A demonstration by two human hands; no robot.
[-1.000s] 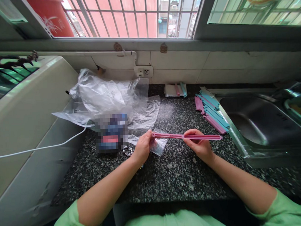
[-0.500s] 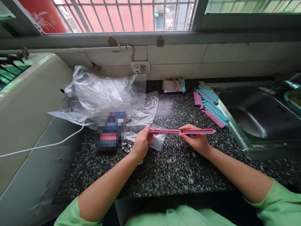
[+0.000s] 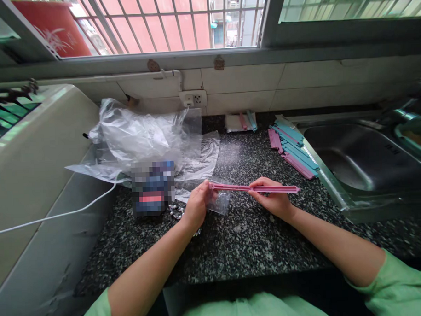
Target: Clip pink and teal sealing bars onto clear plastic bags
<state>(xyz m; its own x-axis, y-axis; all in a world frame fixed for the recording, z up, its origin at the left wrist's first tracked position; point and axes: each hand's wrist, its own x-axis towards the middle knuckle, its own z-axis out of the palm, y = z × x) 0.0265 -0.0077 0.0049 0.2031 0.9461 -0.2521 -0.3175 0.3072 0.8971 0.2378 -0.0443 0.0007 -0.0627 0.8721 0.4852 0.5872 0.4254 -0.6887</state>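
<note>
A long pink plastic bag clip [image 3: 232,187] lies level across both hands above the counter, its narrow channelled halves opened out into one line. My left hand [image 3: 197,204] is closed on the clip's left end. A small clear plastic bag [image 3: 221,204] shows beside those fingers, under the clip; I cannot tell whether the hand also holds it. My right hand [image 3: 272,199] pinches the clip just right of its middle, thumb in front, with the right end sticking out past the fingers. Small shiny silvery pieces [image 3: 177,211] rest left of my left wrist.
More pink and blue clips [image 3: 295,148] are heaped by the steel sink [image 3: 348,158]. A small white packet [image 3: 233,123] with two clips stands near the wall. Crumpled clear plastic [image 3: 137,133] and a blurred-out object [image 3: 152,187] lie left, near a white cable [image 3: 77,210].
The camera view has shifted slightly, so the scene sits a little lower. Both hands keep their hold on the pink bag clip, which hardly moves.
</note>
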